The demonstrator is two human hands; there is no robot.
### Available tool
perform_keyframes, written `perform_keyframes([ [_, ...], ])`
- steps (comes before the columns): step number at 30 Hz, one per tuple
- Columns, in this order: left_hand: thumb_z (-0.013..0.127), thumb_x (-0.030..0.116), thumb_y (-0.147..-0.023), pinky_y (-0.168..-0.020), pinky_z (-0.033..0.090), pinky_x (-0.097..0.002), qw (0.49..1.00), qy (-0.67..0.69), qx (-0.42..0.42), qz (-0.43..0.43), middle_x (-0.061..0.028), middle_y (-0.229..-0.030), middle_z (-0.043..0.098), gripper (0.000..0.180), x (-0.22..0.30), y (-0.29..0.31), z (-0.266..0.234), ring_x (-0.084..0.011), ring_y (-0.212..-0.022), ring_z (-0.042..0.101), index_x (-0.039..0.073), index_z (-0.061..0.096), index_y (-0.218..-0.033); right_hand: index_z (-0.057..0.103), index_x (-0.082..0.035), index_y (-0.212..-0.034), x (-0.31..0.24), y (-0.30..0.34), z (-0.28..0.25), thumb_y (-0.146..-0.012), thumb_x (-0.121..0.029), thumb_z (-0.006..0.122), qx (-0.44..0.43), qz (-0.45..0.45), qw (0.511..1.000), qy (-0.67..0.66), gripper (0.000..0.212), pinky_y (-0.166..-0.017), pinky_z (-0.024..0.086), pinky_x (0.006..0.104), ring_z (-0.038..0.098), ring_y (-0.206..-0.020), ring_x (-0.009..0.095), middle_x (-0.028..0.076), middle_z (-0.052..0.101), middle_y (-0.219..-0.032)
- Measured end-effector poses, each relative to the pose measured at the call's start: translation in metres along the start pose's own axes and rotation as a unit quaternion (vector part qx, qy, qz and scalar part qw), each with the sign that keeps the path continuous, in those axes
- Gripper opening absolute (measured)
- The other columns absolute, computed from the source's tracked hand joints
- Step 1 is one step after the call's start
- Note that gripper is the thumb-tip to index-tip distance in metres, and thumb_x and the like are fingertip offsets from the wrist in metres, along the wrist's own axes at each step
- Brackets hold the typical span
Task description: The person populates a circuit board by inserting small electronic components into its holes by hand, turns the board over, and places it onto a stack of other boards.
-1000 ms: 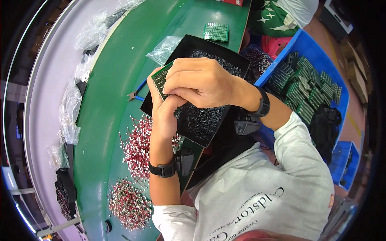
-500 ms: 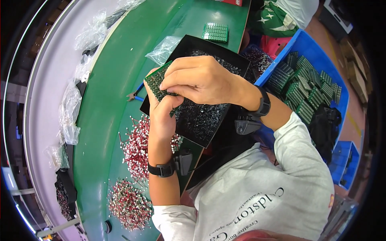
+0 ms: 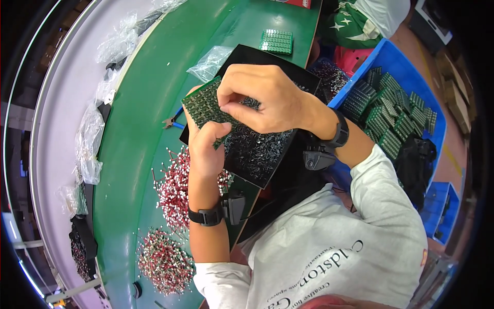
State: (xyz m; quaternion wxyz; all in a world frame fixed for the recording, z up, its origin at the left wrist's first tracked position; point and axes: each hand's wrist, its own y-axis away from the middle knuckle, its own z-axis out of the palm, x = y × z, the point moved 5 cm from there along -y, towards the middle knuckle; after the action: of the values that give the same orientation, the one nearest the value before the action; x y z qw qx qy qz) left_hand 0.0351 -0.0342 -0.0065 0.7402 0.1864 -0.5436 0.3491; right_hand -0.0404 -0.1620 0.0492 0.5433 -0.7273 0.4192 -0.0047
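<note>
My left hand (image 3: pixel 206 149) grips a green circuit board panel (image 3: pixel 201 105) by its near edge, thumb on top. Rows of small parts cover the board, which is tilted above a black tray (image 3: pixel 246 167). Over the board's right side my right hand (image 3: pixel 265 98) is closed in a pinch, thumb and finger together near its surface. Whatever sits between those fingertips is too small to make out. Many small dark pieces (image 3: pixel 257 147) lie in the tray below.
Two heaps of red-and-white wire pieces (image 3: pixel 177 193) lie on the green table (image 3: pixel 128 170). Blue-handled cutters (image 3: pixel 175 124), a clear plastic bag (image 3: pixel 210 63) and stacked boards (image 3: pixel 277 42) are nearby. A blue bin (image 3: pixel 378 49) of boards stands at right; another person (image 3: pixel 355 23) is beyond.
My right hand has drawn back slightly to the right, still pinched, uncovering more of the board. The board has shifted a little to the left in my left hand.
</note>
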Motion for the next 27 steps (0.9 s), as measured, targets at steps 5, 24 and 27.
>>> perform_keyframes([
  [5,0.052,0.005,-0.067,-0.092,0.051,-0.0381,0.999,0.036,-0.001,-0.015,-0.011,-0.117,0.055,0.07,0.004,0.002,0.009,-0.0242,-0.107,0.058,0.001,0.038,-0.135,0.067,-0.002,-0.094,0.01,0.0,-0.005,-0.075,0.005,0.07,0.0,0.011,1.0,0.022,0.02,-0.068,0.054,0.0332,0.066,-0.078,0.027,0.01,0.066,-0.088],
  [24,0.053,0.007,-0.069,-0.092,0.05,-0.0386,0.999,0.044,-0.005,-0.007,-0.0131,-0.117,0.056,0.066,0.009,0.001,0.01,-0.0253,-0.105,0.059,0.0,0.039,-0.133,0.063,0.001,-0.09,0.011,-0.002,-0.006,-0.08,0.004,0.07,-0.008,0.006,1.0,0.02,0.012,-0.065,0.052,0.0343,0.064,-0.075,0.027,0.011,0.061,-0.08],
  [27,0.054,0.007,-0.07,-0.091,0.051,-0.0402,0.998,0.066,0.001,-0.005,-0.015,-0.117,0.058,0.066,0.006,0.003,0.006,-0.0273,-0.104,0.062,0.0,0.037,-0.134,0.066,0.0,-0.093,0.019,0.0,-0.006,-0.08,0.001,0.073,-0.053,0.06,0.996,0.034,0.015,-0.064,0.052,0.0334,0.065,-0.075,0.026,0.01,0.062,-0.081],
])
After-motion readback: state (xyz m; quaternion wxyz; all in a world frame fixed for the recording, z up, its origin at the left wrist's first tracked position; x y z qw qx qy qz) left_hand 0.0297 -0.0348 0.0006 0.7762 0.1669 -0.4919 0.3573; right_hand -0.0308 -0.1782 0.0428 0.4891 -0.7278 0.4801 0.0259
